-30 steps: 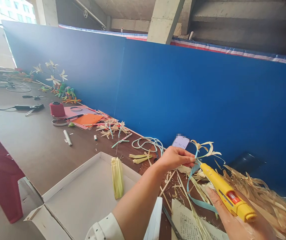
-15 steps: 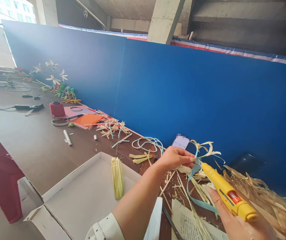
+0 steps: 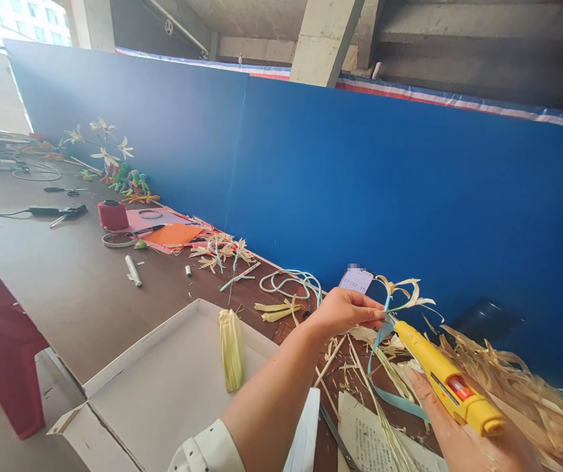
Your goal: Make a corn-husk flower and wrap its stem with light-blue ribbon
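Note:
Pinched between the fingers of my left hand (image 3: 352, 309) is the stem of a corn-husk flower (image 3: 406, 293) with pale curled petals. Light blue ribbon (image 3: 399, 401) hangs from the stem and loops down to the right. My right hand (image 3: 472, 426) grips a yellow hot glue gun (image 3: 451, 377); its handle is hidden behind the hand. The nozzle points up and left, right at the stem by my left fingertips. Whether glue is coming out cannot be made out.
A white shallow box (image 3: 163, 387) holds a bundle of pale husk strips (image 3: 231, 351). Dried husks (image 3: 522, 380) pile up at right. A phone (image 3: 356, 278) leans on the blue partition (image 3: 384, 183). Scissors (image 3: 337, 436) lie near a printed page (image 3: 364, 426). Finished-looking flowers (image 3: 222, 252) lie farther left.
Both hands, the flower and the glue gun stay almost still. The timer on the phone has advanced by a second.

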Available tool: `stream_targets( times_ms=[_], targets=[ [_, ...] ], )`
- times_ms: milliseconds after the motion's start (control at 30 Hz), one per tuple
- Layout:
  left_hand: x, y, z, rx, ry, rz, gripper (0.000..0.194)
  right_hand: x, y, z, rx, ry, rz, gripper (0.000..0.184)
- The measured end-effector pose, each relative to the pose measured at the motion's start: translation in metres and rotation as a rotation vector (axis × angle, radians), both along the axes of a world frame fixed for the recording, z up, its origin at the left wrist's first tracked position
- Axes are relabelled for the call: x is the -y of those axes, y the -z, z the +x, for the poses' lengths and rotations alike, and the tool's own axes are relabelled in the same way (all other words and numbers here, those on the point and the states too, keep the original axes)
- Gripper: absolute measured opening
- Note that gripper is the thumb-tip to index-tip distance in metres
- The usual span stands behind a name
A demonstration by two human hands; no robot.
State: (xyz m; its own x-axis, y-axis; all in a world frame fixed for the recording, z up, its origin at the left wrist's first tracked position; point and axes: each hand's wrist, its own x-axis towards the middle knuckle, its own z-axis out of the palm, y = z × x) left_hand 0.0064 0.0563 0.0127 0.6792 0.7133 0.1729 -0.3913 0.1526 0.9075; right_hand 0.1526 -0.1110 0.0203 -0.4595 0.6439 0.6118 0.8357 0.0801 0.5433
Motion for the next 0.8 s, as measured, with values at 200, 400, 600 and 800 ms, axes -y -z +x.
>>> stream_targets(
  times_ms=[200,400,600,800],
  targets=[
    [0.001,-0.003,-0.001,-0.014,-0.004,-0.016,0.034,0.003,0.005,0.004,0.04,0.015,-0.003,0.045],
    [0.001,-0.002,-0.001,-0.013,-0.006,-0.021,0.04,0.0,-0.002,-0.002,0.05,-0.042,0.073,0.042],
    [0.001,-0.001,0.0,0.008,0.001,-0.021,0.04,0.001,-0.003,-0.006,-0.151,-0.101,0.022,0.035],
    [0.005,-0.005,-0.001,-0.004,-0.024,-0.029,0.023,0.001,-0.006,-0.009,-0.361,-0.056,-0.017,0.032]
  ],
)
